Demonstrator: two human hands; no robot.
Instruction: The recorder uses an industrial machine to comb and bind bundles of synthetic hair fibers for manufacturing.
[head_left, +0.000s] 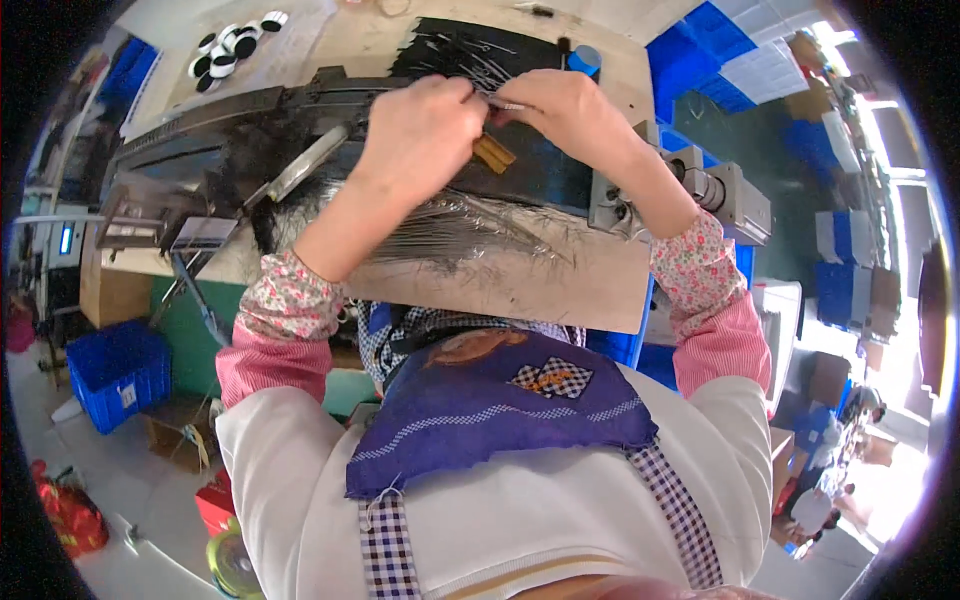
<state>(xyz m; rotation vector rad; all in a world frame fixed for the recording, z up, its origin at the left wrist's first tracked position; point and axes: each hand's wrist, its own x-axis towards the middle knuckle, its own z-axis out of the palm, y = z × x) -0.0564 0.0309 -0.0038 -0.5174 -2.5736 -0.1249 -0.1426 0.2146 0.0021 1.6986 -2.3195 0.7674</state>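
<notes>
My left hand [425, 130] and my right hand [580, 115] meet over the dark machine bed, their fingertips pinched close together. Between them is a small thin piece, too hidden to name. Just below the fingertips lies a short yellow-brown block [494, 154], close to my left hand's fingers. Beyond the hands, slim metal pieces [480, 65] are scattered on a black cloth [540, 50]. Nearer to me, under my left forearm, a spread of fine wire-like strands [440, 230] covers part of the table.
A long dark machine [240, 130] runs leftward along the wooden table [560, 285], with a pale-handled lever [310, 160]. Black-and-white round caps [225, 55] sit at the far left. A blue-topped jar [584, 60] stands at the back right, and a grey device [735, 200] flanks the table.
</notes>
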